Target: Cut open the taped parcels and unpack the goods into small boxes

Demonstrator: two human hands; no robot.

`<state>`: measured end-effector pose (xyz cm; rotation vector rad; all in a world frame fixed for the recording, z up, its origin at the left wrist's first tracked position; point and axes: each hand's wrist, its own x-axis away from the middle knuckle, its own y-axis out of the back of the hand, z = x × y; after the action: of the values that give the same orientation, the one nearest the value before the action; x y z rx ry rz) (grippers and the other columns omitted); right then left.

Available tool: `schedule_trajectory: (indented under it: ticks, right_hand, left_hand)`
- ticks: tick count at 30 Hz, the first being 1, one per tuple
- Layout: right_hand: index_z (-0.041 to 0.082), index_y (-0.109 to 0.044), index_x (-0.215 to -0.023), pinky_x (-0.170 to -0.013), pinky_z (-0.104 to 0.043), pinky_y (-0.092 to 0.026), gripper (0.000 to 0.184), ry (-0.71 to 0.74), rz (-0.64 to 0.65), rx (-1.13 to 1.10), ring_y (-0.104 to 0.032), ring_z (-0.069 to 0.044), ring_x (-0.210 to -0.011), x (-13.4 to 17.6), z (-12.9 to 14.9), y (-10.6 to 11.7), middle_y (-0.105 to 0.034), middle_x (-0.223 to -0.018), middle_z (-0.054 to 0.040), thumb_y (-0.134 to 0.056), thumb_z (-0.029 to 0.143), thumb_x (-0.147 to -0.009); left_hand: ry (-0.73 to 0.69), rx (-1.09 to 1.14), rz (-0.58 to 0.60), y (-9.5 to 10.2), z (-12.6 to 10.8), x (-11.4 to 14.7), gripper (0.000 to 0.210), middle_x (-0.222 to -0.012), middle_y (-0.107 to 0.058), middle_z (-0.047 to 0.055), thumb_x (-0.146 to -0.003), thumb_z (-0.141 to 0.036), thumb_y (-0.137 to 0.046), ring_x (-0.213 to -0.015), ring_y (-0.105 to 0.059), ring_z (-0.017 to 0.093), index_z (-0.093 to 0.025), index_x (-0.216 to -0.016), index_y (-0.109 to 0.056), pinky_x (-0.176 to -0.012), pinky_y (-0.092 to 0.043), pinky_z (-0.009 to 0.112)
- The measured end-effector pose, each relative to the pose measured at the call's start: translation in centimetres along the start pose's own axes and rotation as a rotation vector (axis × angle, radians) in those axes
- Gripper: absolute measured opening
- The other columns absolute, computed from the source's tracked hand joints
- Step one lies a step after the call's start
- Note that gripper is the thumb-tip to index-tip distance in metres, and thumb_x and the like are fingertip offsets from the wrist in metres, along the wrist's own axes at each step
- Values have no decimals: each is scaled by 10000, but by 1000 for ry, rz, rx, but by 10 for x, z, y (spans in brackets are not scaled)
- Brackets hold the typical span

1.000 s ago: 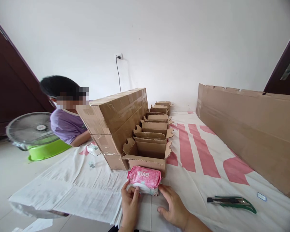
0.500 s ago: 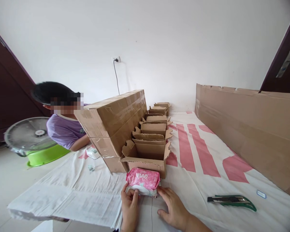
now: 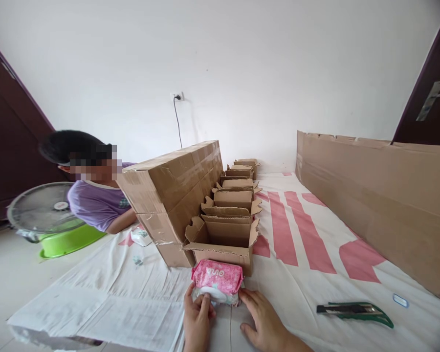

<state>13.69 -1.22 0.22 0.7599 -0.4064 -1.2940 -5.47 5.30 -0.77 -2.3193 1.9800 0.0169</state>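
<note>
A pink and white pack of wet wipes [image 3: 220, 276] with a white oval lid lies on the cloth-covered table, just in front of the nearest open carton [image 3: 223, 252]. My left hand [image 3: 198, 315] is closed on its near left corner, thumb on the lid and fingers curled beside it. At the right end of the pack, the fingertips of my right hand [image 3: 262, 315] touch its side. That hand is open, with the fingers stretched out and the thumb apart. More open cartons [image 3: 232, 196] run in a row behind the nearest one.
Taped closed boxes [image 3: 179, 181] form a stacked wall left of the cartons. A green utility knife [image 3: 355, 311] and a small blue-edged label [image 3: 400, 300] lie at right. A long cardboard panel [image 3: 370, 190] borders the right side. A person [image 3: 95, 200] leans behind the boxes, near a fan [image 3: 44, 208].
The whole view has shifted slightly, so most things sit a little lower. Both hands stay at the pack of wipes. The person at left has moved slightly.
</note>
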Motion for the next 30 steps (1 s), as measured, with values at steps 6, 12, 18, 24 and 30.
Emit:
schedule_trajectory:
  ticks: [6, 12, 18, 24, 30]
  right_hand:
    - [94, -446, -1426, -1148, -450, -326, 758, 1, -13, -3, -442, -299, -1329, 0, -2, -2, -486, -1470, -160, -598, 180, -689]
    - [160, -463, -1419, -1133, -488, -344, 728, -5, -57, -9, -470, -307, -1309, 0, -4, -6, -515, -1455, -128, -584, 176, -701]
    - [178, -483, -1402, -1130, -506, -352, 694, -5, -85, -11, -479, -308, -1307, 1, -3, -6, -533, -1437, -126, -578, 157, -714]
    - [144, -483, -1402, -1140, -497, -360, 666, 3, -89, 14, -476, -305, -1320, 2, -5, -8, -527, -1442, -147, -565, 156, -741]
    - [150, -448, -1423, -1131, -529, -373, 693, 6, -134, 14, -459, -317, -1344, 1, -15, -17, -507, -1455, -169, -554, 130, -739]
  left_hand:
    - [11, 54, 5, 0, 1, -1, 876, -504, -523, -97, -735, -584, -673, -436, -521, 129, -184, -1426, -312, -460, -424, 218]
    - [9, 73, 17, -2, -5, 2, 880, -512, -540, -89, -750, -568, -668, -439, -522, 126, -177, -1437, -282, -461, -417, 210]
    - [14, 92, 27, -2, -6, 2, 883, -502, -526, -94, -752, -554, -678, -427, -508, 122, -169, -1439, -279, -454, -402, 209]
    - [33, 128, 52, -1, -2, 1, 913, -560, -574, -67, -756, -552, -689, -503, -560, 151, -166, -1449, -237, -520, -467, 254]
    - [19, 131, 129, -1, 0, -1, 979, -618, -621, -36, -739, -538, -722, -575, -610, 186, -150, -1461, -186, -574, -485, 290]
